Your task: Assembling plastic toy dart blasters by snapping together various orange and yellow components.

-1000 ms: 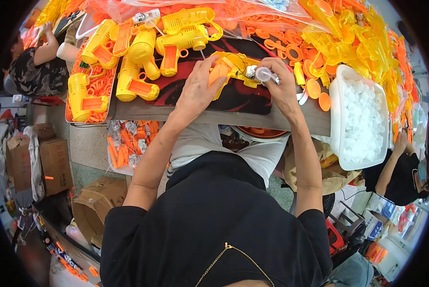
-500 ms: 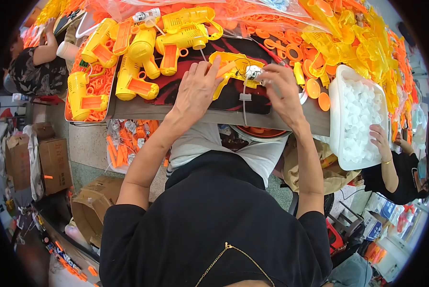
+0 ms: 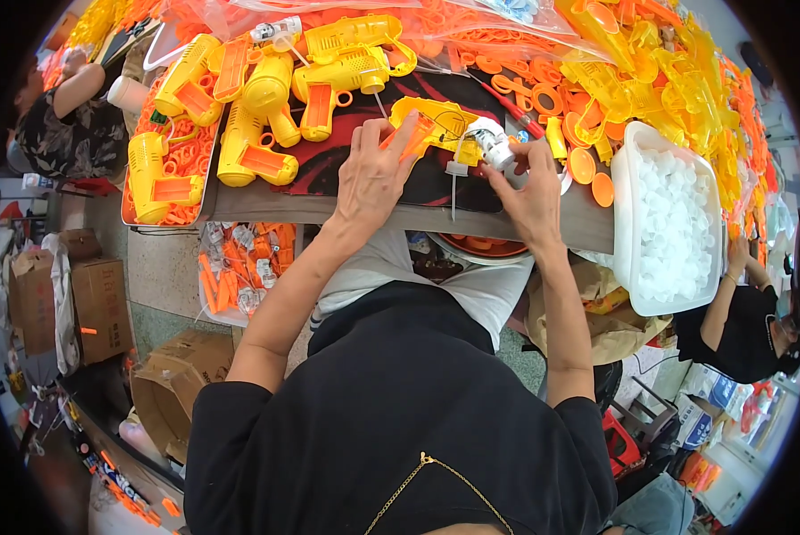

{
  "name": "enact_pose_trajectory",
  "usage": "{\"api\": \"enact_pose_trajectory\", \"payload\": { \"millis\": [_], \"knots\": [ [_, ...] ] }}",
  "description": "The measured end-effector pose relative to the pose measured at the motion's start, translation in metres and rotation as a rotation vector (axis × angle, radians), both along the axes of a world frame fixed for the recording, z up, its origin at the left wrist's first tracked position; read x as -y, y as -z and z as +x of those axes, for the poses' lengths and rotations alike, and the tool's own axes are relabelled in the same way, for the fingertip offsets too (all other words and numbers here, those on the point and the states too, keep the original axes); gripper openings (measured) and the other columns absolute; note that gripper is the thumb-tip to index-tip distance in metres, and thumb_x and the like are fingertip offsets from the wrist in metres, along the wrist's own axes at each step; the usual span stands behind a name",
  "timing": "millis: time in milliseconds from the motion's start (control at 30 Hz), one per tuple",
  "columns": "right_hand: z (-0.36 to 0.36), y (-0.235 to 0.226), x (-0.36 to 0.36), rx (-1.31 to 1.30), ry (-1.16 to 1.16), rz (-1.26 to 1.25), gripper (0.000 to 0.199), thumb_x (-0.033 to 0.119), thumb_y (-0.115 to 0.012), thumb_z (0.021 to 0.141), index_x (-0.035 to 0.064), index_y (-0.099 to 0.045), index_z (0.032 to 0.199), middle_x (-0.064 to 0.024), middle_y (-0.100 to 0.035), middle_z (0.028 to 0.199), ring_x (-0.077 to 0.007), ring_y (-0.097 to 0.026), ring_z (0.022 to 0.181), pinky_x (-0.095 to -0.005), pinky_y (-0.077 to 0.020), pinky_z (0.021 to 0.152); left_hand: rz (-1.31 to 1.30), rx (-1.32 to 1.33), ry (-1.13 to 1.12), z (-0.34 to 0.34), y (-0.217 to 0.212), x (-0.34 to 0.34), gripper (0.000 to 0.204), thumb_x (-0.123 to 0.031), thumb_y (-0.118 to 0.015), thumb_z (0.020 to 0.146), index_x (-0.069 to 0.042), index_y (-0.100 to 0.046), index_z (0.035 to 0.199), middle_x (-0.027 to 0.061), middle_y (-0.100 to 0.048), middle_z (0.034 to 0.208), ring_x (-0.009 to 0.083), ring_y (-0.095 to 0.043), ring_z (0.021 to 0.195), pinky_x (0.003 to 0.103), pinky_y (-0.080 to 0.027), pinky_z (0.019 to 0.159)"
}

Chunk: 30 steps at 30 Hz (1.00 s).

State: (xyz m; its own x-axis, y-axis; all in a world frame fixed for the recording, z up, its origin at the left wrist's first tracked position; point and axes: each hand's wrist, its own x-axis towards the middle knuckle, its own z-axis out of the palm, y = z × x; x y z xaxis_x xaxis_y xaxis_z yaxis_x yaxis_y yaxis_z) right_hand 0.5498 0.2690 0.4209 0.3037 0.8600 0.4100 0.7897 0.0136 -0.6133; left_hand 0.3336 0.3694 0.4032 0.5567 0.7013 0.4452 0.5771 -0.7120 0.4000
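Observation:
A yellow toy-gun half shell (image 3: 458, 114) lies on the dark red-patterned mat in front of me. Along its left end, the fingers of my left hand (image 3: 371, 183) close on an orange handle-shaped part (image 3: 412, 135). My right hand (image 3: 534, 192) pinches a white cylindrical mechanism (image 3: 493, 146) at the shell's right end. Thin dark wires loop between the mechanism and the shell. A pale tube (image 3: 454, 192) with a small whitish block hangs below the shell toward the table edge.
Several finished-looking yellow toy guns (image 3: 266, 85) lie at left, some over a tray (image 3: 206, 192) of orange rings. A red-handled screwdriver (image 3: 518, 114) lies beyond my right hand. At right stands a white tub (image 3: 627, 223) of translucent caps; a co-worker (image 3: 743, 312) is beyond it.
My right hand has closed on the white mechanism, now tilted and farther out at the shell's right end. The orange part has turned in my left hand. The co-worker's hand has left the tub.

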Motion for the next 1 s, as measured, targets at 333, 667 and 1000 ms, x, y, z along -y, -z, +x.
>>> {"api": "enact_pose_trajectory", "payload": {
  "millis": [333, 667, 1000],
  "knots": [
    [-0.015, 0.024, 0.003, 0.165, 0.112, -0.01, 0.049, 0.031, -0.086, 0.077, 0.0022, -0.052, 0.098, -0.0126, -0.058, 0.092, -0.0313, -0.059, 0.074, -0.0395, -0.048, 0.066, 0.075, 0.054, -0.077, 0.027, 0.0, -0.009, 0.05, -0.013, -0.067, 0.088, -0.007, -0.057, 0.136, 0.0114, -0.053, 0.107, 0.0283, -0.052, 0.098, 0.04, -0.046, 0.083],
    [-0.014, -0.001, -0.048, 0.292, -0.036, 0.087, 0.04, 0.021, -0.066, 0.093, 0.0131, -0.063, 0.131, -0.0099, -0.056, 0.128, -0.0296, -0.052, 0.115, -0.044, -0.0373, 0.101, -0.014, 0.246, -0.03, 0.024, 0.019, -0.019, 0.043, -0.012, -0.073, 0.083, -0.009, -0.063, 0.125, 0.0112, -0.054, 0.105, 0.0307, -0.052, 0.099, 0.041, -0.047, 0.086],
    [-0.009, 0.019, -0.061, 0.236, -0.099, -0.06, 0.027, 0.023, -0.061, 0.097, 0.0096, -0.072, 0.117, -0.012, -0.055, 0.128, -0.0307, -0.049, 0.118, -0.0436, -0.0389, 0.1, -0.053, 0.267, -0.012, 0.029, 0.02, -0.025, 0.031, -0.014, -0.073, 0.086, -0.01, -0.068, 0.117, 0.0089, -0.057, 0.107, 0.0278, -0.05, 0.1, 0.037, -0.044, 0.089]
  ]
}}
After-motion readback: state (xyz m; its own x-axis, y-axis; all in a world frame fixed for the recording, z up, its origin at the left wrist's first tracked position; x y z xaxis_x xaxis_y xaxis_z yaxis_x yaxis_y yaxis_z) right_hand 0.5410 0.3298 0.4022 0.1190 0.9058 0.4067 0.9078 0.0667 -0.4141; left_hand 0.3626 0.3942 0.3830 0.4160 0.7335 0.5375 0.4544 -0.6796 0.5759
